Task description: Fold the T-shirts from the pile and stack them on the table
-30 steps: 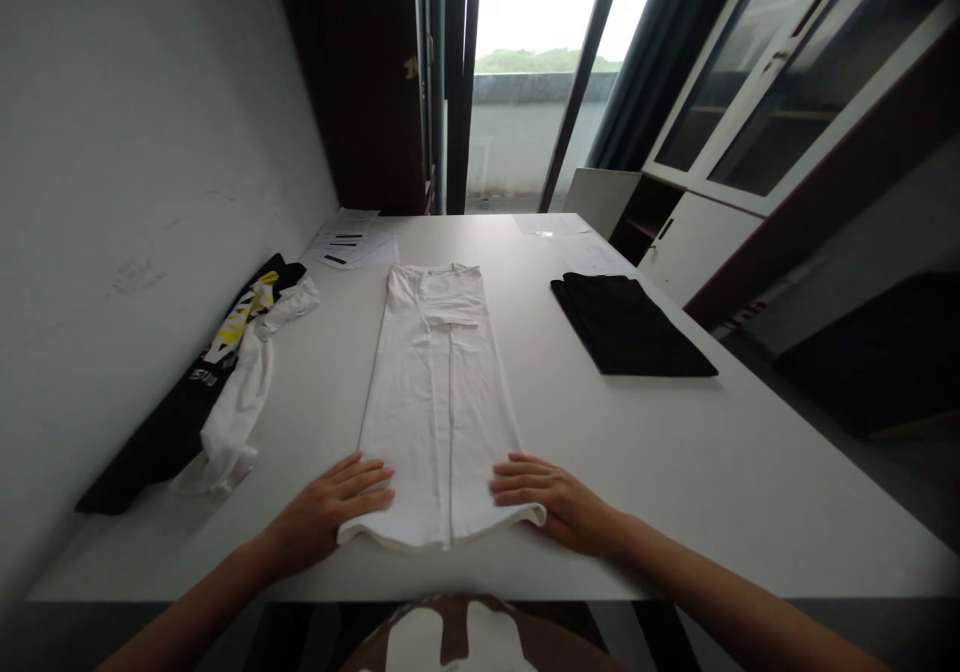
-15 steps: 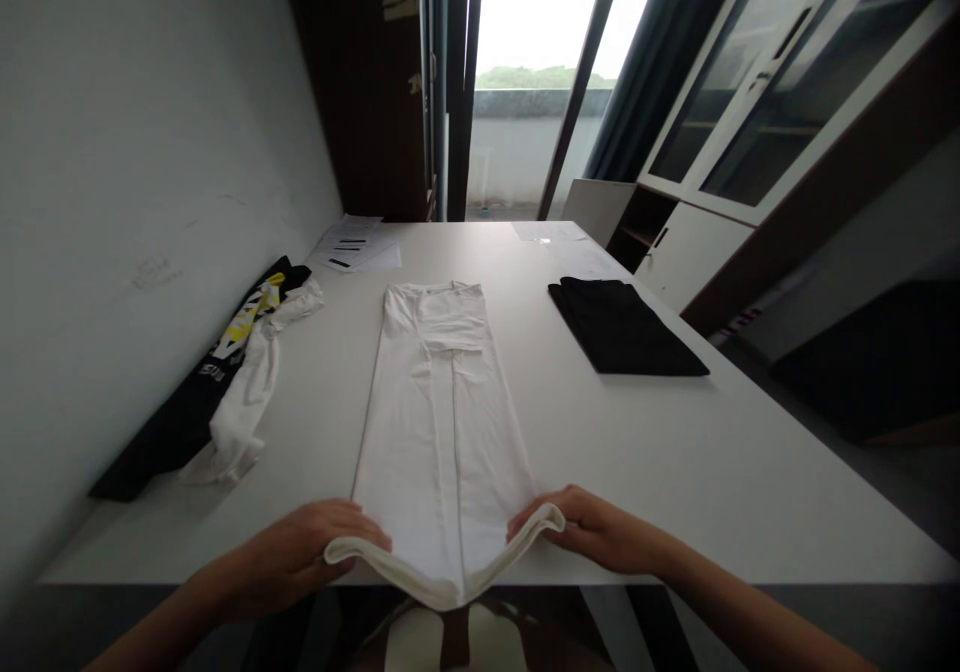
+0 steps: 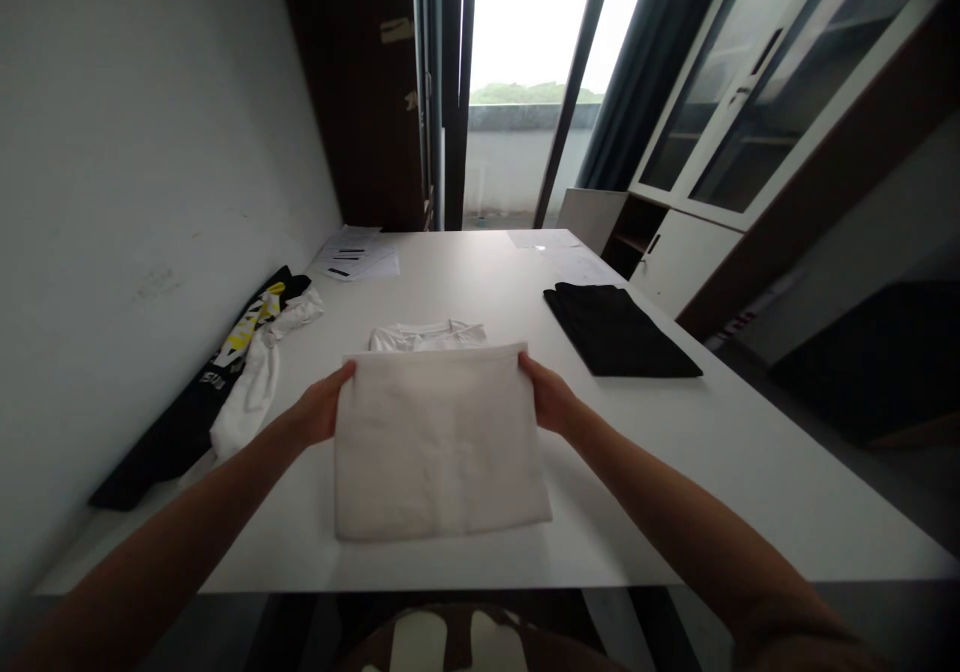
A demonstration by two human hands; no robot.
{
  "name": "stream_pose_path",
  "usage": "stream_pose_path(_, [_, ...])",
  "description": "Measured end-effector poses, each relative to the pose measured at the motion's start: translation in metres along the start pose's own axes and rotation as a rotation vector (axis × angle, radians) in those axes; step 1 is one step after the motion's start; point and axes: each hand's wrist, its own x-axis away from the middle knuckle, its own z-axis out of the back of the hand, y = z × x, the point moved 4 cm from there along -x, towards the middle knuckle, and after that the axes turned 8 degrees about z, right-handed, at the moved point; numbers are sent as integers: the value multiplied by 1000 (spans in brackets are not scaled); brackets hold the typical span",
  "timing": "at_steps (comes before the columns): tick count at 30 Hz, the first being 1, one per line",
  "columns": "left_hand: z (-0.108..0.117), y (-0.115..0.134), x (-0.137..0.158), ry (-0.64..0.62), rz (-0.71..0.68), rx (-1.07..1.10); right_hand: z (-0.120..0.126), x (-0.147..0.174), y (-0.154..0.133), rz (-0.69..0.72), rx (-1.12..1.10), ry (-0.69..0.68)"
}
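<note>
A white shirt lies in front of me with its near half folded over toward the far end. Its neck end still shows beyond the folded edge, which is raised off the table. My left hand grips the left corner of that edge, thumb on top. The right corner is pinched in my right hand. Most of the fingers on both hands are hidden behind the cloth.
The shirt is on a white table. Folded black cloth lies at the right. Against the left wall are a black garment with yellow print and a crumpled white garment. Papers lie at the back left.
Both hands have carried the shirt's hem from the table's near edge up and away from me. The lower part now folds over the upper part.
</note>
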Motion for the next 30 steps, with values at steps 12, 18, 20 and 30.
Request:
stream_pose_path(12, [54, -7, -125, 131, 117, 210, 49, -130, 39, -113, 59, 124])
stream_pose_path(18, [71, 27, -152, 153, 48, 166, 67, -174, 29, -13, 63, 106])
stream_pose_path(20, [76, 42, -165, 245, -7, 62, 71, -191, 20, 46, 238, 133])
stream_pose_path(30, [104, 55, -211, 846, -59, -789, 79, -217, 23, 32, 1447, 416])
